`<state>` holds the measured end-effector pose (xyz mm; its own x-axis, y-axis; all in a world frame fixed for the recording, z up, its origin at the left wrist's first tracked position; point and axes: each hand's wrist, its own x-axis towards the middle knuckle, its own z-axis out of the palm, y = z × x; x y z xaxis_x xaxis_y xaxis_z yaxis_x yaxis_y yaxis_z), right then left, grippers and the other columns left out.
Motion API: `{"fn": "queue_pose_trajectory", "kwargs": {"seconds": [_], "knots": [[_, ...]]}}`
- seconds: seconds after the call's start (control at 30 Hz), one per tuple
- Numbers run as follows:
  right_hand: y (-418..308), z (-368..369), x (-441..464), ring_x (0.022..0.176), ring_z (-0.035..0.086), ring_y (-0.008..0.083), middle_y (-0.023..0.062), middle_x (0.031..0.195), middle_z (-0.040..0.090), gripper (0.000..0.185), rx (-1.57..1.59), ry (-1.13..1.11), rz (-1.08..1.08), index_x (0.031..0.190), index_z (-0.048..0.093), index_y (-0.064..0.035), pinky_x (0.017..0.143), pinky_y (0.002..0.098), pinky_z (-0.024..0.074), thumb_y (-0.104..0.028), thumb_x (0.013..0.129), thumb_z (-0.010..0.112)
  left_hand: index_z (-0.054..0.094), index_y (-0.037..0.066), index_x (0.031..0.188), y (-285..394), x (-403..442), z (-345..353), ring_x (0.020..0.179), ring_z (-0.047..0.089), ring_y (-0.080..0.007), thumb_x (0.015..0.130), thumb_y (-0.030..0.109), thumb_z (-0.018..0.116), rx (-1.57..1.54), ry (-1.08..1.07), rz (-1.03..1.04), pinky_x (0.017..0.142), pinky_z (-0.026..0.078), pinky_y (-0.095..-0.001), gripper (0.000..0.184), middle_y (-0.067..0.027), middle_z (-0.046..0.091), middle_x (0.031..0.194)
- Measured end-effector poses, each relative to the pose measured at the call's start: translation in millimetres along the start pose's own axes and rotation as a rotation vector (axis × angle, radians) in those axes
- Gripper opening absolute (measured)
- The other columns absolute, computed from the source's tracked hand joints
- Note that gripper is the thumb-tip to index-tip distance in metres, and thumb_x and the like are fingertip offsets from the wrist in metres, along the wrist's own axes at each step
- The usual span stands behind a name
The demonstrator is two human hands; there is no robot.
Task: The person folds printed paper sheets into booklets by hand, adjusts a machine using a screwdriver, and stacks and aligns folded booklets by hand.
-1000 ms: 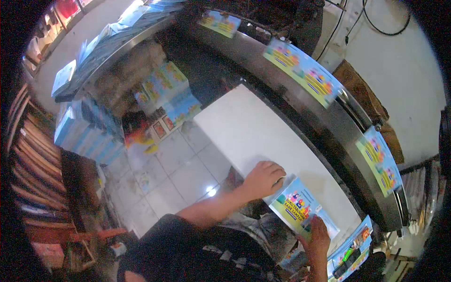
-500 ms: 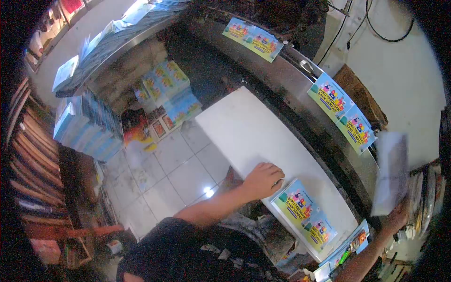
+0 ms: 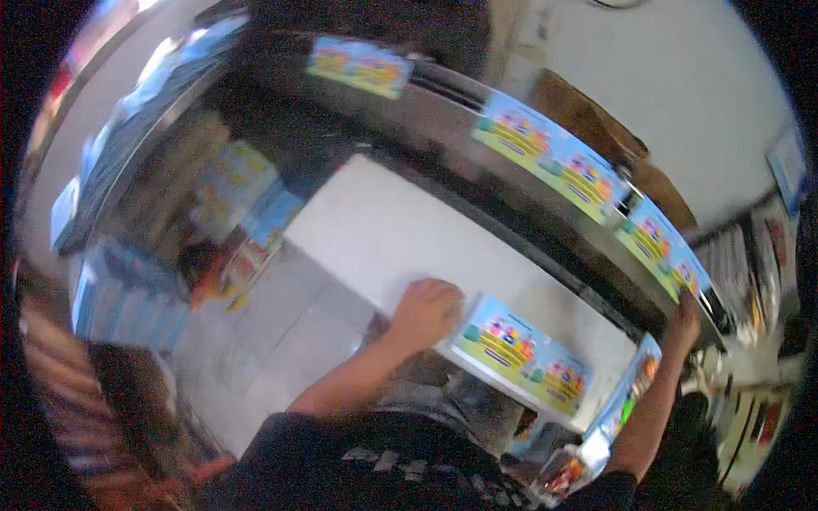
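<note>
My left hand (image 3: 429,311) rests on the white tabletop (image 3: 375,221) with its fingers curled; what may be in them is hidden. Close to its right lies a stack of printed cover sheets (image 3: 521,347), blue and green with cartoon figures and yellow lettering. Stretched out to the right, my right hand (image 3: 683,322) is at the lower end of another printed cover sheet (image 3: 654,242), which lies face up along the metal ledge (image 3: 443,128). Its fingers, blurred, seem closed on that end.
More printed sheets, one (image 3: 550,153) in the middle and one (image 3: 360,66) farther left, lie along the ledge. Piles of booklets (image 3: 132,298) stand at the left, others (image 3: 234,187) on the floor. A brown board (image 3: 588,115) lies behind the ledge.
My right hand has brought a sheet, earlier held up with its white side showing, down to the ledge, where it lies printed side up. The view has shifted; my left hand stays beside the stack.
</note>
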<state>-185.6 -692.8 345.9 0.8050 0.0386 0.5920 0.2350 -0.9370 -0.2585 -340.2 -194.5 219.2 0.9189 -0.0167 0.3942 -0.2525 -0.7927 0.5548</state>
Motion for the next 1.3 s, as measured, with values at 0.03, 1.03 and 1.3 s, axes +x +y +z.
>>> {"fn": "queue_pose_trajectory", "kwargs": {"seconds": [0.03, 1.03, 1.3], "knots": [[-26.7, -6.9, -8.0, 0.101, 0.064, 0.035, 0.0194, 0.111, 0.065, 0.032, -0.134, -0.085, -0.109, 0.123, 0.061, -0.0065, 0.084, 0.0414, 0.0506, -0.009, 0.091, 0.053, 0.067, 0.011, 0.102, 3.1, 2.7, -0.7, 0.107, 0.057, -0.0263, 0.083, 0.024, 0.063, -0.026, -0.027, 0.041, 0.096, 0.042, -0.0424, 0.024, -0.0069, 0.065, 0.11], [-106.5, -72.3, 51.2, 0.121, 0.056, 0.0291, 0.0152, 0.133, 0.057, 0.042, -0.162, 0.402, -0.251, 0.132, 0.055, -0.0052, 0.101, 0.036, 0.0439, 0.0, 0.092, 0.046, 0.065, 0.01, 0.103, 2.2, 0.0, -5.3, 0.106, 0.059, -0.0248, 0.086, 0.025, 0.062, 0.023, 0.028, 0.026, 0.093, 0.044, -0.0422, 0.022, -0.0053, 0.066, 0.108], [25.7, 38.1, 16.8, 0.125, 0.052, 0.0302, 0.0142, 0.136, 0.054, 0.046, -0.031, -0.099, -0.198, 0.134, 0.052, -0.0078, 0.106, 0.0377, 0.0404, 0.002, 0.089, 0.052, 0.065, 0.01, 0.103, 2.5, 2.3, -6.5, 0.104, 0.059, -0.026, 0.085, 0.024, 0.062, 0.006, 0.054, 0.03, 0.093, 0.044, -0.0433, 0.023, -0.0059, 0.066, 0.109]]}}
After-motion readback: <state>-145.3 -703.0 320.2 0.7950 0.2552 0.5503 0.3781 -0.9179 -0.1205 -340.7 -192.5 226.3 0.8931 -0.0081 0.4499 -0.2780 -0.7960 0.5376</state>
